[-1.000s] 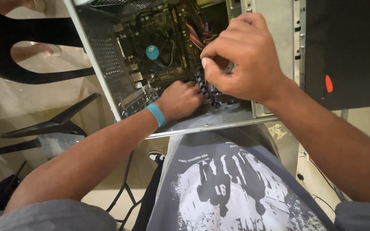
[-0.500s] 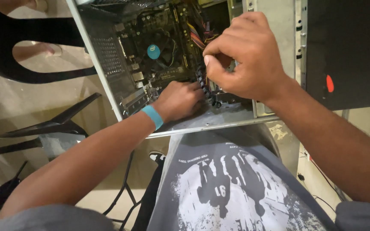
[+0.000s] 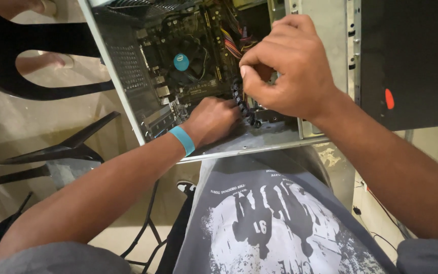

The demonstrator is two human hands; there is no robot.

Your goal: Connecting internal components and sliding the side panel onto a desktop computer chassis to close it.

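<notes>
While the open computer case (image 3: pixel 128 96) lies on its side, the left hand (image 3: pixel 210 121) (teal wristband (image 3: pixel 182 140) at its seven o'clock) is curled inside against the motherboard (image 3: pixel 198 71); I cannot tell what it grips. At its two o'clock the right hand (image 3: pixel 287 68) pinches a black sleeved cable (image 3: pixel 240 99).
</notes>
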